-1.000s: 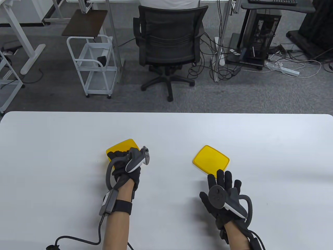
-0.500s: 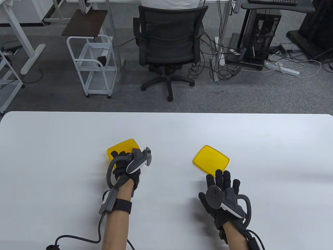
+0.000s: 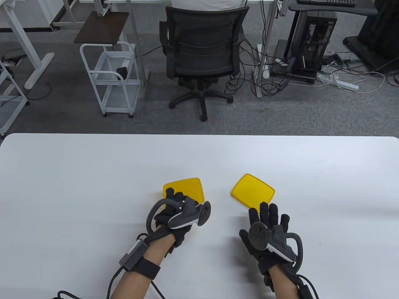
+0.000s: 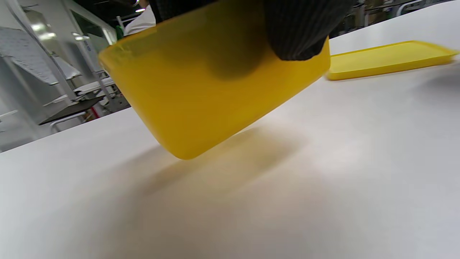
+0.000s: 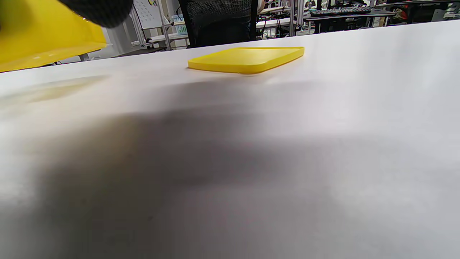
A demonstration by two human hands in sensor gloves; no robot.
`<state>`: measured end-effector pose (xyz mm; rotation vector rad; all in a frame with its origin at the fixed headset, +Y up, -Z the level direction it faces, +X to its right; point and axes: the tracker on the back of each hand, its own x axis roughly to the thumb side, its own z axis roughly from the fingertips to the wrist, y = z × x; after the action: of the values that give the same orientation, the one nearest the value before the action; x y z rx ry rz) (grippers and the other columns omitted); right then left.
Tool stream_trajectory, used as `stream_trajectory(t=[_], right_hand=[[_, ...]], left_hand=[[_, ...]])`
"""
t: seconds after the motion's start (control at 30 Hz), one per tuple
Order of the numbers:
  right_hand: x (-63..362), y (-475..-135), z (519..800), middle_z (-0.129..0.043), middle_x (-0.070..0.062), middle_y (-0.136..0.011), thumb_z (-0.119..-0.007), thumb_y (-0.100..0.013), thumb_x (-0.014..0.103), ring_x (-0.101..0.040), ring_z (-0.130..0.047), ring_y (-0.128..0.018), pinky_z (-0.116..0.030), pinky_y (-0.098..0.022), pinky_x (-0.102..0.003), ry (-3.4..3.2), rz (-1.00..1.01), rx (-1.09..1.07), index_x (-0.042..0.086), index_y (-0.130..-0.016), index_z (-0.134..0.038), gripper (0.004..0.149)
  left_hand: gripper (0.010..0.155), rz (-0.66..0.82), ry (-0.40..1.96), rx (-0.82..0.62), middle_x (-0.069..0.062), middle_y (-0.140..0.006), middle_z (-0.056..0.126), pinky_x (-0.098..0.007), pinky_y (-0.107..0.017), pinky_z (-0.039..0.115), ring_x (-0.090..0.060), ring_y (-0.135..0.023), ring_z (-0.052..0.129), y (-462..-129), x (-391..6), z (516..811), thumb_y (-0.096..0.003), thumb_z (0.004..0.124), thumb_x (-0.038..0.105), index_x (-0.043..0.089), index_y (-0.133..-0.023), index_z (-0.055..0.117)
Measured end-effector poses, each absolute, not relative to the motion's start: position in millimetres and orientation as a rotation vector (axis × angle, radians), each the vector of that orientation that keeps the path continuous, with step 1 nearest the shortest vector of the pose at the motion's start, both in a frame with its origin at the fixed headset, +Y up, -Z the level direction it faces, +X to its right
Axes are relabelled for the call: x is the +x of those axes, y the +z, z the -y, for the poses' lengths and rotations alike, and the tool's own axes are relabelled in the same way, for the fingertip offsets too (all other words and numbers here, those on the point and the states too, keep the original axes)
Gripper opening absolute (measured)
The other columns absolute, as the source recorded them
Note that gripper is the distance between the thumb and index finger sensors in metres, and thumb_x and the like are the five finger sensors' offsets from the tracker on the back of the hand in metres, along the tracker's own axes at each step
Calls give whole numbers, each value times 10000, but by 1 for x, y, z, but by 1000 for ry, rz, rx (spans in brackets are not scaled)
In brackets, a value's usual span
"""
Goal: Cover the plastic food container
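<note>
left hand (image 3: 180,211) grips the yellow container (image 4: 215,90), tilted off the table (image 3: 93,187); right hand (image 3: 268,233) fingers spread flat, holding nothing, fingertips at the lid (image 3: 252,190).

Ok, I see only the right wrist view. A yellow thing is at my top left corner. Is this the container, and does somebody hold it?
Observer: Yes. The left hand grips the yellow container, as the table view shows.
Operator: Does it stand on the table?
Observer: No. In the left wrist view it is tilted, off the table, with its shadow underneath.
Operator: And my right hand?
Observer: The right hand lies spread just before the lid and holds nothing. I cannot tell if the fingertips touch it.
</note>
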<state>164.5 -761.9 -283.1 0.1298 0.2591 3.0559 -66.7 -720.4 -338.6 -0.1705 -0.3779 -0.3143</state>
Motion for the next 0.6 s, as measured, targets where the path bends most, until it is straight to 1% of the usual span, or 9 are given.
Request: stream_trajectory(t=[0.17,0.23,0.33,0.43,0.53,0.6], right_hand=[[165,-283,761,-110,-269,-1205,-517,-653,592,-497,-38,-1063,-168,-769,-738,3059,-254,124,149,-1194,-205,766],[166,-283,761,-112,-269,-1205,-519,-653,592,-497,-42,-1063,-172,-769,-738,3064,-250,123,146,-1193,-209,766],[166,-282,761,-113,-272,-1205,-520,-652,591,-496,-43,-1063,-172,-769,-738,3066,-248,121,148,-1193,-210,765],[165,-282,761,-116,-272,-1205,-519,-654,590,-497,-44,-1064,-174,-769,-739,3074,-249,124,147,-1193,-209,764],[165,-282,761,-114,-269,-1206,-519,-653,591,-496,-43,-1064,-174,-771,-739,3074,-248,124,145,-1193,-209,767],[165,-282,761,-115,-270,-1206,-519,-652,591,-496,-44,-1064,-174,-771,-739,3076,-251,124,148,-1193,-208,766]], left_hand=[[431,465,-285,-180,-10,-937,842,-670,-844,348,-290,-1012,688,-313,-52,737,-601,716,385,257,-1008,648],[428,498,-318,-200,-14,-935,844,-670,-843,348,-292,-1010,689,-306,-47,744,-600,720,381,258,-1004,652],[428,529,-369,-174,-5,-926,849,-668,-842,356,-284,-1006,699,-296,-41,748,-599,719,386,258,-1002,654],[426,544,-389,-180,-7,-938,836,-673,-842,341,-286,-1015,684,-289,-40,753,-602,716,377,259,-1005,646],[428,530,-408,-183,-1,-969,816,-674,-843,323,-286,-1035,664,-287,-43,757,-608,703,367,269,-1017,629],[474,514,-403,-180,-14,-1042,770,-679,-842,305,-304,-1074,616,-285,-49,755,-606,695,388,267,-1052,594]])
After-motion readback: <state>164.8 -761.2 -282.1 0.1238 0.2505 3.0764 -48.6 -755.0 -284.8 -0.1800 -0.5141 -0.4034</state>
